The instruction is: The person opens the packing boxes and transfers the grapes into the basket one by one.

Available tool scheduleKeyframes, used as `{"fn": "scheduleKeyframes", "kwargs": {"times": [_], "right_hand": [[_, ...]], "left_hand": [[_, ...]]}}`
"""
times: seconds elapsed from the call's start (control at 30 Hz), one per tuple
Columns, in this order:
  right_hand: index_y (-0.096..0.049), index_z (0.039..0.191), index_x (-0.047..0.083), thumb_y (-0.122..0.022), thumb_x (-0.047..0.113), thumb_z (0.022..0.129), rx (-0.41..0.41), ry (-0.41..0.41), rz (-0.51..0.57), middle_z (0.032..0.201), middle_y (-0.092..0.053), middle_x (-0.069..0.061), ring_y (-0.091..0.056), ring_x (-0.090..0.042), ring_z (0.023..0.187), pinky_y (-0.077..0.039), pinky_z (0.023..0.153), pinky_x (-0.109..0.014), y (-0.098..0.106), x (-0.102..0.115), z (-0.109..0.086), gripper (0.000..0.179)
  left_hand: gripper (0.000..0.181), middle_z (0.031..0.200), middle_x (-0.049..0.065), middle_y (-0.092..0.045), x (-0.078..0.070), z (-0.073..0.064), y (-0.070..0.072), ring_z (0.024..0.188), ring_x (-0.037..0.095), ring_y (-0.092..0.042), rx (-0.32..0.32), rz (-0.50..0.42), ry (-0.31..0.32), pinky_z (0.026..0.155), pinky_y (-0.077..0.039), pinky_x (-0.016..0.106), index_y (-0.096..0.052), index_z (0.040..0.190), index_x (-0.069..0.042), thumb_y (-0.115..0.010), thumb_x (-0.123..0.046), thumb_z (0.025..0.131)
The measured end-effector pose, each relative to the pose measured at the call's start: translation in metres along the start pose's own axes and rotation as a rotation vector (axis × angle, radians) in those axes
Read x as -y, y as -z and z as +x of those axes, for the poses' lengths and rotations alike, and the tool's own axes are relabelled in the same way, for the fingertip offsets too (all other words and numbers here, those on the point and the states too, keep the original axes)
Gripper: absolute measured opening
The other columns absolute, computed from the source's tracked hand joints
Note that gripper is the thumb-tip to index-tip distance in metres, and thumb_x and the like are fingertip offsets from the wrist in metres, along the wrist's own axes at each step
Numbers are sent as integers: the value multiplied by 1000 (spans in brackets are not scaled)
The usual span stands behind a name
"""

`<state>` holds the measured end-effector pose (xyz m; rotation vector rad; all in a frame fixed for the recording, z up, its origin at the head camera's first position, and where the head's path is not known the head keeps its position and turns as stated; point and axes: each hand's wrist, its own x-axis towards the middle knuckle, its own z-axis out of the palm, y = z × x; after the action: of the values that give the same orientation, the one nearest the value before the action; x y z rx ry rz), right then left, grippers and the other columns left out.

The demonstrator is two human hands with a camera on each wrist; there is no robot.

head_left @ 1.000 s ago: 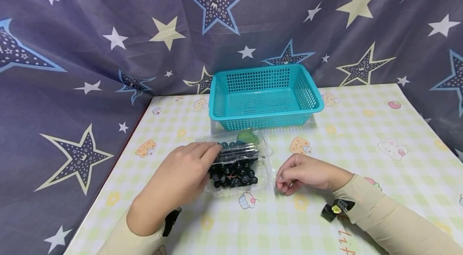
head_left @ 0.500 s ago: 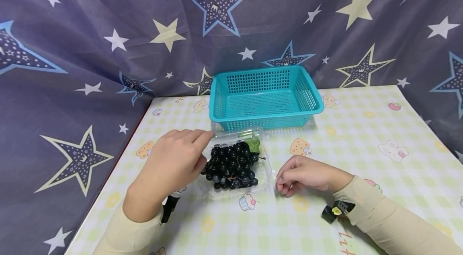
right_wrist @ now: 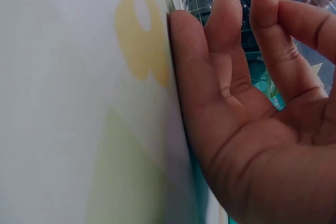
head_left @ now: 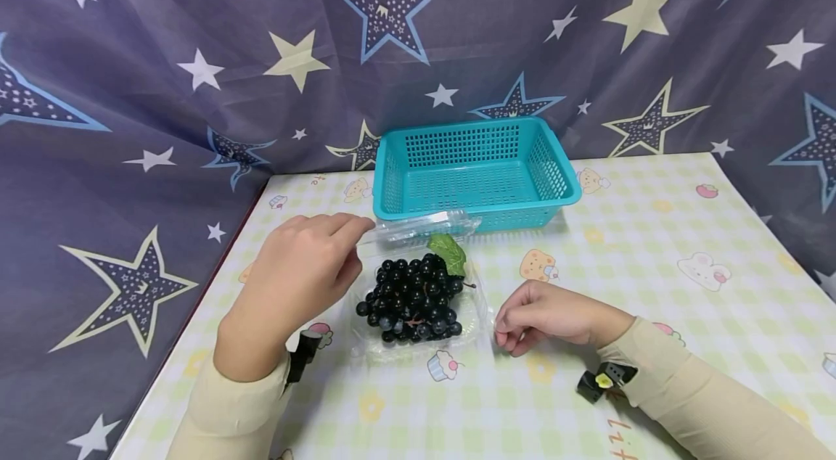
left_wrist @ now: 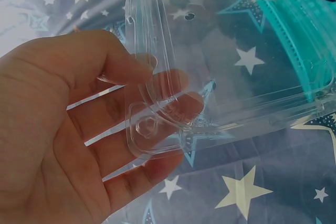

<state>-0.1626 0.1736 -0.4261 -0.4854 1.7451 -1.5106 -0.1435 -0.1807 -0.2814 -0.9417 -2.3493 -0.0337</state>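
Note:
A clear plastic clamshell box (head_left: 385,357) lies on the table with its lid raised at the back. Inside it is a bunch of dark grapes (head_left: 411,300) and a green leaf (head_left: 448,254). My left hand (head_left: 300,271) pinches the left corner of the lid (head_left: 424,228); in the left wrist view, the thumb lies on the near side of the clear lid (left_wrist: 210,61) and fingers show through from behind. My right hand (head_left: 545,316) rests on the table just right of the box, fingers loosely curled; nothing shows between them in the right wrist view (right_wrist: 247,77).
Behind the box stands a turquoise perforated basket (head_left: 477,217), and the raised lid overlaps its front wall in the head view. A checked tablecloth (head_left: 627,228) covers the table. A star-patterned curtain (head_left: 248,25) hangs along the back and sides.
My left hand has moved left and away from me, swinging the lid up and back toward the basket. The grapes and leaf are now uncovered. My right hand has stayed in place.

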Motion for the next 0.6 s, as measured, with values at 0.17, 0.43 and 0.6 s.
{"fn": "scheduleKeyframes", "kwargs": {"times": [0.17,0.43,0.6], "right_hand": [[-74,96,-13,-61,7,94,1,1,1,90,-77,-12,-71,-16,79,-64,79,-40,0,-1,0,24],[-74,98,-13,-62,8,94,6,3,4,92,-77,-12,-72,-16,80,-64,79,-40,0,-2,2,25],[-74,97,-14,-62,8,93,-2,2,-2,91,-77,-13,-72,-16,80,-64,78,-40,2,-2,1,25]], "left_hand": [[32,103,5,-77,9,5,-3,78,24,-71,-18,-20,22,71,-56,45,-73,112,-8,-62,-1,83],[32,110,6,-77,19,2,-9,90,27,-74,-21,-51,63,78,-57,47,-72,115,-8,-62,-3,86],[36,117,7,-75,22,4,-14,91,29,-73,-11,-69,71,79,-57,49,-70,122,-9,-63,-8,87]]}}
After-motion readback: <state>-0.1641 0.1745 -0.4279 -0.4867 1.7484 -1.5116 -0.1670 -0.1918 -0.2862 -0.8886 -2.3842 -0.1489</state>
